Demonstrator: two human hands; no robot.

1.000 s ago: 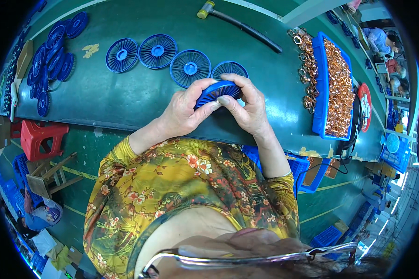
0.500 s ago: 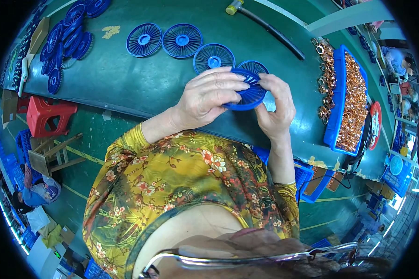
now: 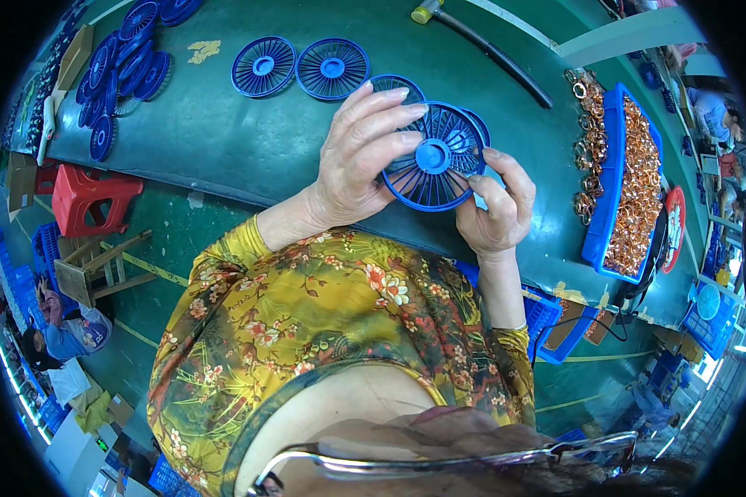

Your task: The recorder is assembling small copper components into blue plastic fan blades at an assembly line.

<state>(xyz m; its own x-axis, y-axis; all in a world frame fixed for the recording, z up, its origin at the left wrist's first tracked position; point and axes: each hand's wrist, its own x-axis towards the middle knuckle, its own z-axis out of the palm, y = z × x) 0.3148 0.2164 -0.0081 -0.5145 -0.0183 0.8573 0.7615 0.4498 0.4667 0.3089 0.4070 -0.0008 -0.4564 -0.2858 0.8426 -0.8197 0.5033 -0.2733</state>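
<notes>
Above the table's front edge I hold a round blue spoked plastic wheel (image 3: 433,156), its hub and spokes facing me. My left hand (image 3: 363,153) is on the wheel's left side, its upper fingers raised and its thumb hidden. My right hand (image 3: 499,199) pinches the lower right rim between thumb and fingers. Behind the held wheel, two more blue wheels lie partly hidden on the table. Farther left lie another blue spoked wheel (image 3: 332,69) and a matching wheel (image 3: 263,65), flat and side by side.
A blue tray (image 3: 598,207) full of copper-coloured rings stands at right, with loose rings (image 3: 587,149) along its left side. A mallet (image 3: 489,51) with a black handle lies at the back. Piled blue wheels (image 3: 124,70) sit far left, above a red stool (image 3: 95,199) on the floor.
The held wheel has tilted up so its spoked face and hub show. My left fingers have lifted off its face, and my right hand has shifted slightly down and right.
</notes>
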